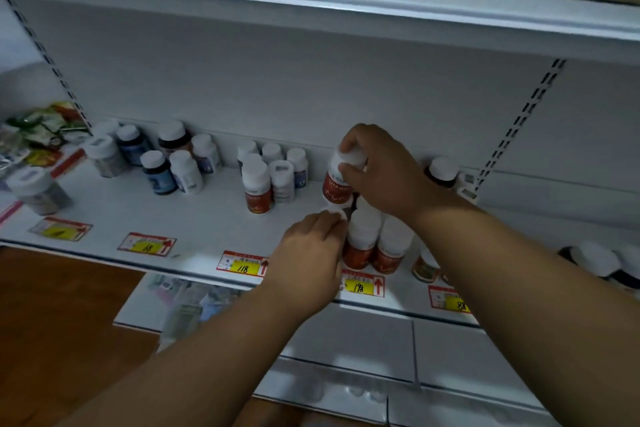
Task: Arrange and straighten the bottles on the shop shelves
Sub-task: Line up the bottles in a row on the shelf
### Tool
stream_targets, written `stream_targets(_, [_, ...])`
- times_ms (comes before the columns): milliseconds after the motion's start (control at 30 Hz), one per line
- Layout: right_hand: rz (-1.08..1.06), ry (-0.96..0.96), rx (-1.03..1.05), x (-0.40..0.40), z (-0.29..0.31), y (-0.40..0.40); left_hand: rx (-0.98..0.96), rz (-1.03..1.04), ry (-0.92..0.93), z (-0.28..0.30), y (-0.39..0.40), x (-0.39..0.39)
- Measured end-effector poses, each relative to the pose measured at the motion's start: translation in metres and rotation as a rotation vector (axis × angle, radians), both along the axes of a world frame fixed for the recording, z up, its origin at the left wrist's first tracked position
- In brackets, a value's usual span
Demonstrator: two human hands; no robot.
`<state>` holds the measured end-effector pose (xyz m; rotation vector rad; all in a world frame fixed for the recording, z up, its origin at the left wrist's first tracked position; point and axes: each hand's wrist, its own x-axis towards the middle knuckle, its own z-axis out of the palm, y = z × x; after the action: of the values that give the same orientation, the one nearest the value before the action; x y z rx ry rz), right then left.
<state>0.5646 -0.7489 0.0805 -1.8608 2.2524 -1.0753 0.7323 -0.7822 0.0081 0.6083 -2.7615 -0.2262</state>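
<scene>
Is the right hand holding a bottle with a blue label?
No, the right hand grips a white-capped bottle whose label is red.

Two bare forearms reach up from the lower edge of the frame toward the shelf's front edge. The right hand (377, 170) is raised higher, its fingers and thumb curled round the cap end of a red-labelled bottle (337, 184). The left hand (308, 250) sits lower and just beside it, back upward, fingertips (337, 218) touching a white cap (334, 208).
</scene>
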Motion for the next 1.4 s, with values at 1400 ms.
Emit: stream_targets(1400, [0.114, 0.117, 0.572, -0.019, -0.032, -0.041, 0.017, -0.102, 0.051, -0.011, -0.026, 0.013])
